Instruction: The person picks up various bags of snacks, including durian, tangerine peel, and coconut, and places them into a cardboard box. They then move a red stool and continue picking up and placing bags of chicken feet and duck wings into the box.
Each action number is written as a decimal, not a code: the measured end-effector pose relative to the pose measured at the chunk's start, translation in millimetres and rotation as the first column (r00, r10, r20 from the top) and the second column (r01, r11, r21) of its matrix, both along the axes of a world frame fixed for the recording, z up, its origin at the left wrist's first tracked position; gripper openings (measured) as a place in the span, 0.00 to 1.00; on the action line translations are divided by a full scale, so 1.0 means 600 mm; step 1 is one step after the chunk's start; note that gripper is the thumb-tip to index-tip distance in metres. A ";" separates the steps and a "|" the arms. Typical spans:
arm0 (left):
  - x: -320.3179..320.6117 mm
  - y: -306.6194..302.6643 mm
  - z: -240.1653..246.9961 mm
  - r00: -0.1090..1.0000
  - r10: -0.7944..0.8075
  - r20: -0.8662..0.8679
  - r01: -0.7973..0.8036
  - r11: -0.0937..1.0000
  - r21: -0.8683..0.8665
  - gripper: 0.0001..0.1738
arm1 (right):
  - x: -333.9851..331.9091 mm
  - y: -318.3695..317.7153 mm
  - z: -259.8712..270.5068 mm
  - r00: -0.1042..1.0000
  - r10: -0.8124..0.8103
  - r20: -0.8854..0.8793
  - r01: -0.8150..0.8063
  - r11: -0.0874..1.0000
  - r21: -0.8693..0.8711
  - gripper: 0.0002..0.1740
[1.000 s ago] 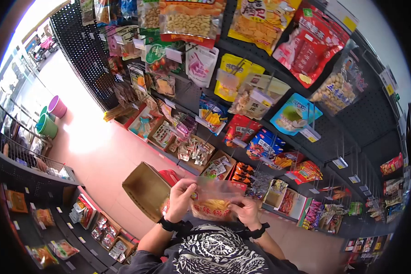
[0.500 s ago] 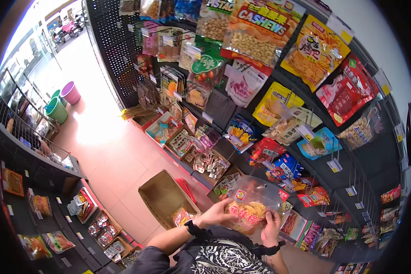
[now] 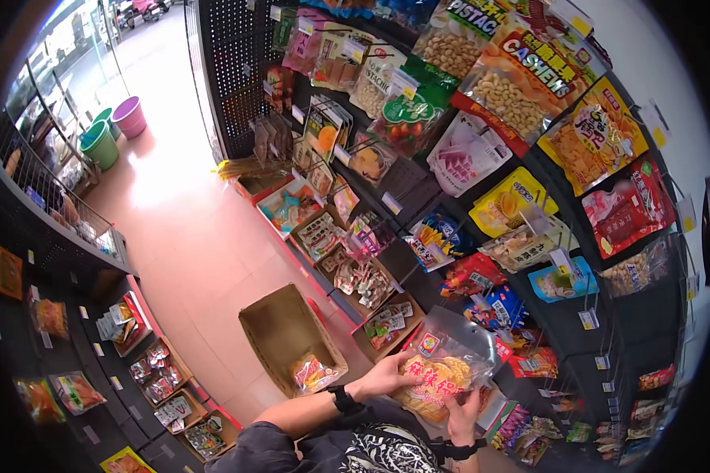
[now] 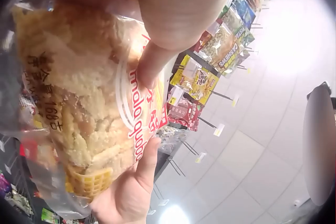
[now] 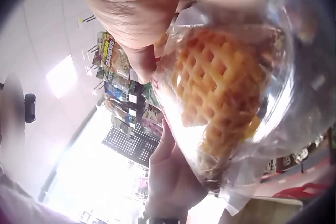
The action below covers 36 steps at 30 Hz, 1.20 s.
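An open carton [image 3: 270, 317] sits nearest the left hand [image 3: 380, 377], its grip pinching the left side of a clear snack bag [image 3: 438, 375], long axis slanting outward and rightward; the right hand [image 3: 464, 415] pinches the lower right.

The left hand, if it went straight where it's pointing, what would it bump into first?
The left hand would meet the snack bag first, since it is holding it. Beyond, maybe the hanging packets, but depth is hard to tell.
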<state>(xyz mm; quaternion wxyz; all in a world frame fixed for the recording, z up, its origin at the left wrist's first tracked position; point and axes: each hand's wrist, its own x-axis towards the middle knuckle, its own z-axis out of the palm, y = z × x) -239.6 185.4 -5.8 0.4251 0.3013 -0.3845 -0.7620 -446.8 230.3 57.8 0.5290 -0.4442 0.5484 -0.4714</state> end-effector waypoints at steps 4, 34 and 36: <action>0.005 0.006 -0.016 1.000 -0.019 -0.021 0.021 0.997 0.071 0.32 | 0.011 0.002 0.000 0.996 -0.014 -0.084 0.016 1.000 0.024 0.44; -0.344 -0.090 0.155 0.959 -0.223 0.175 0.262 0.934 -0.243 0.07 | -0.289 0.050 0.071 0.811 -0.561 0.164 0.584 0.792 -0.180 0.06; -0.408 -0.108 0.189 0.934 -0.277 0.227 0.333 0.903 -0.270 0.08 | -0.349 0.041 0.076 0.760 -0.608 0.229 0.648 0.732 -0.209 0.07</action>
